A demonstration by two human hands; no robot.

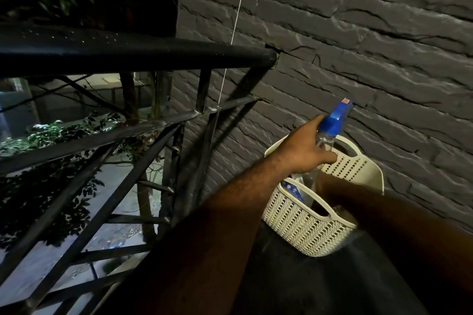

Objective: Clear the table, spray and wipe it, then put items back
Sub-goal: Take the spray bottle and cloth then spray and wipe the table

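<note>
Spray bottle (326, 140) upright, nozzle toward wall (358, 33); base hidden in basket (307, 227). Left hand (304, 148) grips its neck; right hand hidden.

Spray bottle (325, 140): lower body hidden inside basket (304, 227). Right hand: concealed within basket behind forearm; grip indeterminable. Basket contents: largely obscured, label illegible. Left hand (302, 148) fingers: tips hidden behind bottle.

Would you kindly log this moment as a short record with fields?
setting: dark brick wall, black metal railing
left hand: grip closed around the spray bottle's neck
spray bottle: clear, blue trigger head, upright in the basket
basket: cream, perforated, beside the wall
right arm: reaches into the basket, hand hidden
</note>
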